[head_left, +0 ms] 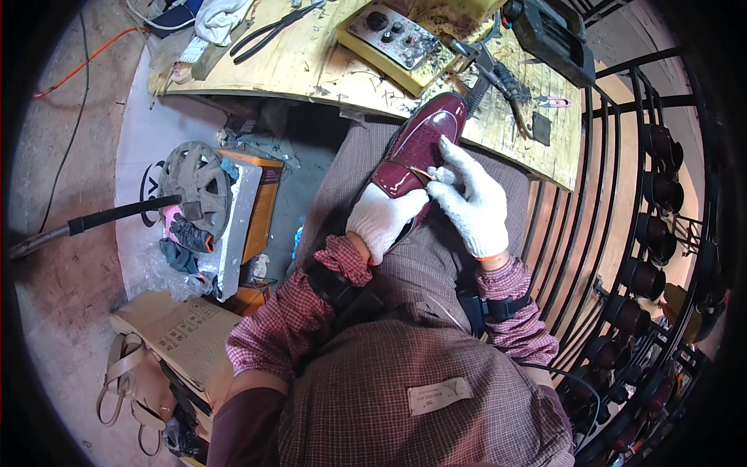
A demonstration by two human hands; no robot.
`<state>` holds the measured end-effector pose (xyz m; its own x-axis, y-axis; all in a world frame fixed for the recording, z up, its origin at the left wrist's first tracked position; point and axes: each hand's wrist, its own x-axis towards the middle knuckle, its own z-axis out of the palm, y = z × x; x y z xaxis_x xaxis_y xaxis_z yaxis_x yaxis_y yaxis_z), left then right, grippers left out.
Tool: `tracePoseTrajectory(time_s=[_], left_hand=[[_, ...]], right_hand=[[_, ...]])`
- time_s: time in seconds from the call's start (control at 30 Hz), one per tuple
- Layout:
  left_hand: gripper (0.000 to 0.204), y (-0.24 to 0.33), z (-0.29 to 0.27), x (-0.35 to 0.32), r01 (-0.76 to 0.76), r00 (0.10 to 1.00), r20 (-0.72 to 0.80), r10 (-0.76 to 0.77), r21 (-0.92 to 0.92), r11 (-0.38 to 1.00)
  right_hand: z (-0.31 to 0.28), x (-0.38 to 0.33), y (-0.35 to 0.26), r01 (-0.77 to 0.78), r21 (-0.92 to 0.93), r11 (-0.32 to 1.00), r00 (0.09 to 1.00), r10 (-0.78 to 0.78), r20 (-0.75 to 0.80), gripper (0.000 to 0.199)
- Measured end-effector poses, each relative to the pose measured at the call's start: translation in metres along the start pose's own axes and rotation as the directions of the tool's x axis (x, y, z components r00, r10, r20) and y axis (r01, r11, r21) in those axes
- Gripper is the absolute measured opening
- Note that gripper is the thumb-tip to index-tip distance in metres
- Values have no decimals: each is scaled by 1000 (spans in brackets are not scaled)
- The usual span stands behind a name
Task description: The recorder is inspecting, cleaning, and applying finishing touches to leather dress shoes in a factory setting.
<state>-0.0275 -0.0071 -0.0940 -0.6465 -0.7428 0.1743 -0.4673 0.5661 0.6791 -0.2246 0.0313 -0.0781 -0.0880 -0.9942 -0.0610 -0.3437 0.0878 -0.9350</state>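
A glossy burgundy shoe (424, 136) lies on my lap, toe pointing toward the wooden workbench (311, 62). My left hand (383, 218), in a white knit glove, grips the heel end of the shoe. My right hand (471, 198), also gloved in white, rests on the shoe's side near its opening, forefinger stretched along the upper, pinching what looks like a thin tan strip; I cannot tell what it is.
On the bench stand a yellow control box with knobs (393, 39), long black pliers (272, 31), white cloth (218, 17) and small tools (498, 82). A black metal rack (646, 257) holding several dark shoes curves at my right. Boxes (241, 210), a wheel-like disc (194, 183) and bag (140, 373) sit left.
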Motion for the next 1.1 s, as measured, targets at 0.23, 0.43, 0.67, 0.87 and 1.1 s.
tracePoseTrajectory(time_s=[0.23,0.43,0.67,0.87,1.1], left_hand=[[25,3,4,-1,229,973,45,-225,-255,939],[29,-3,6,-3,85,996,28,-83,-100,991],[29,-4,7,-5,92,994,64,-89,-49,995],[20,-5,10,-4,29,999,-35,-29,-12,1000],[24,-1,3,-2,6,1000,3,-6,36,999]], right_hand=[[-3,-1,-3,10,63,998,1000,-10,-1,47],[-4,-6,-6,263,-338,904,962,-273,18,29],[-2,-8,-1,264,-329,907,959,-284,-12,29],[-4,-4,0,315,-411,856,938,-346,-1,28],[-8,-3,2,347,-396,850,931,-365,32,28]])
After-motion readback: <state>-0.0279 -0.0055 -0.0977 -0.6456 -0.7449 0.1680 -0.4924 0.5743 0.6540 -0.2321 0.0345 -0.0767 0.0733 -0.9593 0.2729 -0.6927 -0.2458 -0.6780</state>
